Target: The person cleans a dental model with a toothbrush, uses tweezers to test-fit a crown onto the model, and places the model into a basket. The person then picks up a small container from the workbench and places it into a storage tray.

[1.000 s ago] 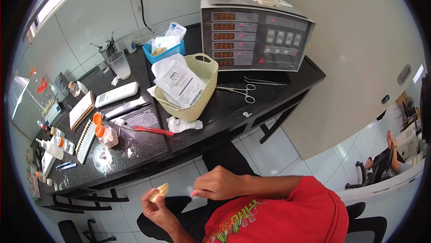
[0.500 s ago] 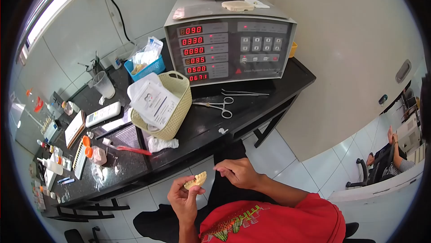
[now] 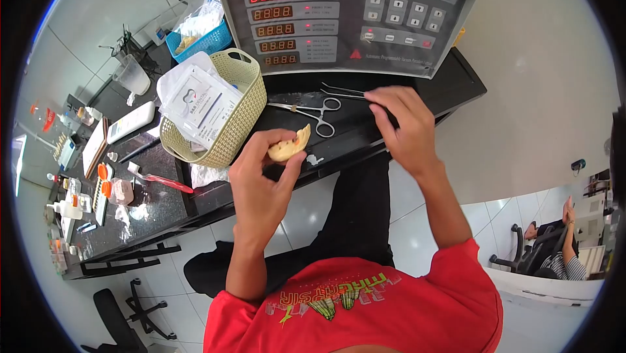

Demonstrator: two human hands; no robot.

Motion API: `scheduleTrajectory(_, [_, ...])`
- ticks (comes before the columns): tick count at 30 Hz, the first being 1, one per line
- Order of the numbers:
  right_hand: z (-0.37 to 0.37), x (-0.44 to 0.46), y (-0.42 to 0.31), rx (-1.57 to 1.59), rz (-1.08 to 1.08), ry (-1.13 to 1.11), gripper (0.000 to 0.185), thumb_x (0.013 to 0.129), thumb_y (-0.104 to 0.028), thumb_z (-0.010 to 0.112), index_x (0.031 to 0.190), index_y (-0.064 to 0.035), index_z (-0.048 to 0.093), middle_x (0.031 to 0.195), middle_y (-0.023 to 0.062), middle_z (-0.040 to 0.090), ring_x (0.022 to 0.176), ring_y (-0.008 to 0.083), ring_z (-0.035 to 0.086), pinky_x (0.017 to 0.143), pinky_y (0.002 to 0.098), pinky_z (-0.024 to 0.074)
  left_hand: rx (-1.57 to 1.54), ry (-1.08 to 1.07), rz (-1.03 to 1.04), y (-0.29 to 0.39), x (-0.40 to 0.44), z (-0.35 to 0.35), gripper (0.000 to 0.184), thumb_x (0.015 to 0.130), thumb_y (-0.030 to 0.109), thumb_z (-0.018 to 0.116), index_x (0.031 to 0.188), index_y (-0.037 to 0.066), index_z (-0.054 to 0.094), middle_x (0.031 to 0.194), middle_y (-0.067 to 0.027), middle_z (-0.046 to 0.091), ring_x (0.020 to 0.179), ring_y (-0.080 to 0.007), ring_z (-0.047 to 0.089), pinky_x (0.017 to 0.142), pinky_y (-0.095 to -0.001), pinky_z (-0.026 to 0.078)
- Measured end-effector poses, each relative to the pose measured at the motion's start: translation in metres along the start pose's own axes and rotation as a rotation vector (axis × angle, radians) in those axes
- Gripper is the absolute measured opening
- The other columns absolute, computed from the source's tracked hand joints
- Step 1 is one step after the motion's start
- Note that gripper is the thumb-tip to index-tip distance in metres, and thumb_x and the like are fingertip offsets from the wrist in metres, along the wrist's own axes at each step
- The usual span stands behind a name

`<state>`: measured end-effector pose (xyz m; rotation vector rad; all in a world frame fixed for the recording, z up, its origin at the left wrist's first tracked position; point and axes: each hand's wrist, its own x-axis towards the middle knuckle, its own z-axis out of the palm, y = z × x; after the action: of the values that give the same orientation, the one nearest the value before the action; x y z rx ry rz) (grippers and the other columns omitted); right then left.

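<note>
The left hand (image 3: 264,180) is pinching the cast (image 3: 289,147) between thumb and fingers, closed firmly about its edges. It is now holding the cast higher, in front of the table (image 3: 456,80), than half a second ago, when it was over the lap. The right hand (image 3: 405,125) is no longer staying beside it; it is reaching out at between two and three o'clock from the cast, thumb and forefinger parted, fingertips covering the near end of the tweezers (image 3: 342,90); whether they are gripping it, I cannot tell. The clamp (image 3: 315,112) is lying at one o'clock, just beyond the cast, the basket (image 3: 240,128) is standing at ten, and the machine (image 3: 355,24) is sitting farther out at one.
</note>
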<state>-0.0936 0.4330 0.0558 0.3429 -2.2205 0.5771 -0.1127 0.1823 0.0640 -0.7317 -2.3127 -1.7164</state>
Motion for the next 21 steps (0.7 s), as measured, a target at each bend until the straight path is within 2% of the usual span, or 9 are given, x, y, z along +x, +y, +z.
scheduleTrajectory(4, [0.004,0.016,0.02,-0.082,-0.031,-0.211,0.02,0.085,-0.006,0.07,0.104,-0.0026,0.07,0.099,0.0095,0.068,0.096,0.03,0.064,0.084,0.0402,0.0523,0.056,-0.026,-0.057,-0.006,0.011,0.011,0.024,0.085,-0.006,0.073,0.106,-0.005,0.062,0.1,-0.0071,0.067,0.091,-0.011,0.065,0.082,-0.0245,0.053])
scheduleTrajectory(6, [0.002,0.019,0.027,-0.106,-0.014,-0.277,0.019,0.085,-0.006,0.068,0.103,-0.0024,0.069,0.098,0.0107,0.067,0.092,0.0303,0.064,0.084,0.0418,0.052,0.055,-0.004,-0.031,-0.018,0.012,0.015,0.023,0.085,-0.007,0.072,0.105,-0.004,0.061,0.1,-0.0078,0.066,0.092,-0.0112,0.065,0.082,-0.025,0.052])
scheduleTrajectory(8, [0.002,0.017,0.033,-0.094,0.006,-0.313,0.019,0.084,-0.004,0.066,0.102,-0.0024,0.069,0.097,0.0109,0.066,0.09,0.0302,0.064,0.083,0.0417,0.0522,0.071,0.038,-0.041,-0.015,0.014,0.018,0.024,0.081,-0.001,0.077,0.099,-0.002,0.061,0.093,-0.013,0.067,0.08,-0.0247,0.066,0.075,-0.0312,0.052])
scheduleTrajectory(11, [-0.002,0.017,0.038,-0.051,-0.03,-0.345,0.026,0.082,-0.002,0.064,0.108,-0.0029,0.067,0.098,0.0108,0.063,0.088,0.03,0.065,0.08,0.0408,0.0533,0.082,0.028,-0.066,-0.013,0.012,0.017,0.024,0.08,-0.003,0.076,0.099,-0.002,0.061,0.093,-0.0137,0.067,0.084,-0.0251,0.067,0.077,-0.0307,0.051])
scheduleTrajectory(14, [-0.017,0.023,0.036,-0.064,-0.033,-0.387,0.034,0.081,0.001,0.062,0.114,-0.0037,0.064,0.102,0.0102,0.06,0.085,0.0301,0.065,0.076,0.0402,0.0547,0.049,0.016,-0.127,-0.009,0.012,0.016,0.025,0.079,-0.007,0.074,0.1,-0.003,0.062,0.098,-0.0132,0.065,0.088,-0.0216,0.066,0.081,-0.0293,0.052])
scheduleTrajectory(15, [-0.022,0.023,0.039,-0.036,-0.026,-0.425,0.037,0.083,0.002,0.062,0.12,-0.0057,0.062,0.107,0.0095,0.058,0.084,0.0292,0.066,0.071,0.0408,0.0559,0.021,0.026,-0.143,-0.009,0.012,0.016,0.026,0.079,-0.008,0.074,0.101,-0.003,0.062,0.099,-0.013,0.065,0.09,-0.0206,0.066,0.082,-0.029,0.052])
scheduleTrajectory(20, [-0.056,0.037,0.042,0.283,0.105,-0.48,0.038,0.087,0.0,0.067,0.124,-0.0102,0.063,0.106,0.0067,0.058,0.082,0.025,0.068,0.062,0.0383,0.0558,-0.125,0.016,-0.206,0.0,0.019,0.026,0.031,0.082,-0.012,0.067,0.11,-0.001,0.057,0.11,-0.0086,0.057,0.103,-0.0142,0.06,0.094,-0.0269,0.046])
scheduleTrajectory(21, [-0.067,0.042,0.041,0.311,0.117,-0.497,0.04,0.086,0.0,0.069,0.124,-0.0105,0.063,0.105,0.0062,0.059,0.08,0.0244,0.068,0.062,0.0378,0.0556,-0.132,0.049,-0.155,-0.003,0.021,0.031,0.033,0.081,-0.012,0.071,0.11,-0.003,0.059,0.108,-0.0117,0.06,0.1,-0.0164,0.063,0.09,-0.0275,0.05])
